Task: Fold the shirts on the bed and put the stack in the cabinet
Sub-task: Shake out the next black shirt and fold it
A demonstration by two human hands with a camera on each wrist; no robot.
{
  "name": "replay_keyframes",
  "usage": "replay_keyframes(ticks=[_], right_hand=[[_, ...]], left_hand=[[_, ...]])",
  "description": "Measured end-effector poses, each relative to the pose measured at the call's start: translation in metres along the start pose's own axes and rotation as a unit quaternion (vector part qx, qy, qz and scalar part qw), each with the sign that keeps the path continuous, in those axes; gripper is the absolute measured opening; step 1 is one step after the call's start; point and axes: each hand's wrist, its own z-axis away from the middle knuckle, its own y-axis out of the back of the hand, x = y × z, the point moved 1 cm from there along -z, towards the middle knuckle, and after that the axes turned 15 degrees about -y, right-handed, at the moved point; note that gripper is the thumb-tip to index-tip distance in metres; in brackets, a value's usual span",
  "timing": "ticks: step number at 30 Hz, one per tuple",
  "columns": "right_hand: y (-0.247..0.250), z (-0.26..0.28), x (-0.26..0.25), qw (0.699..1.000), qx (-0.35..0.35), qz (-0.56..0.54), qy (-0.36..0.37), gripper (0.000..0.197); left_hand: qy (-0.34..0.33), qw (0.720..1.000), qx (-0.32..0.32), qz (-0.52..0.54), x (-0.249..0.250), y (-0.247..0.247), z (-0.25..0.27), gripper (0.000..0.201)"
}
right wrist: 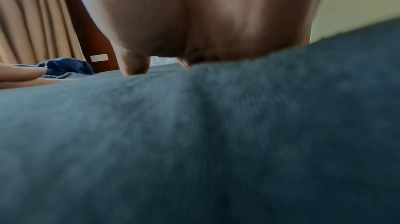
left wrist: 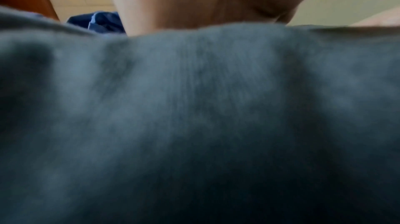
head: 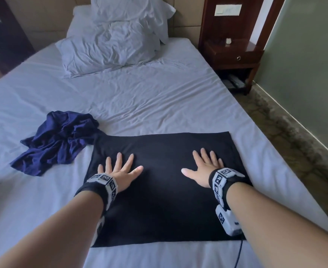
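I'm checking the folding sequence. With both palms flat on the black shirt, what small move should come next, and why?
Probably fold it in half once more. The black shirt already lies as a smooth rectangle under the open left hand and right hand, but looks too wide to stack. The crumpled blue shirt beside it waits its turn.

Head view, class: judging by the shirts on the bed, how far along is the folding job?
Done: the black shirt lies as a flat rectangle on the white-sheeted bed. In hand: the left hand and right hand press flat on it, smoothing. Left: the crumpled navy blue shirt lies unfolded beside it; no stack yet, no cabinet in view.
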Motion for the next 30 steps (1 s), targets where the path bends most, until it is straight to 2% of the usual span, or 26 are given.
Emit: replay_keyframes(ticks=[10,14,18,21,24,27,29,30], right_hand=[[-0.007,-0.016,-0.008,0.998,-0.043,0.048,-0.020,0.100],[-0.003,-0.011,-0.008,0.998,-0.034,0.038,-0.020,0.100],[0.016,0.006,0.001,1.000,-0.019,0.003,0.012,0.089],[0.037,0.031,0.035,0.995,0.031,-0.096,0.008,0.063],[0.038,0.070,0.083,0.977,0.100,-0.190,-0.015,0.037],[0.006,0.112,0.112,0.976,0.121,-0.180,-0.005,0.036],[-0.022,0.137,0.124,0.975,0.139,-0.173,-0.005,0.043],[-0.034,0.147,0.128,0.973,0.146,-0.178,-0.011,0.047]], left_hand=[[0.026,0.996,-0.054,-0.064,0.004,-0.003,-0.012,0.089],[0.014,0.997,-0.048,-0.058,0.007,0.001,-0.008,0.088],[-0.028,0.999,0.035,0.026,0.005,0.017,0.013,0.066],[-0.049,0.980,0.141,0.130,-0.005,0.030,0.041,0.049],[-0.062,0.956,0.249,0.139,-0.008,0.022,0.087,0.030],[-0.109,0.957,0.258,0.071,-0.006,-0.014,0.128,0.040],[-0.134,0.969,0.206,0.032,-0.002,-0.041,0.145,0.059],[-0.122,0.977,0.175,0.016,-0.002,-0.052,0.151,0.068]])
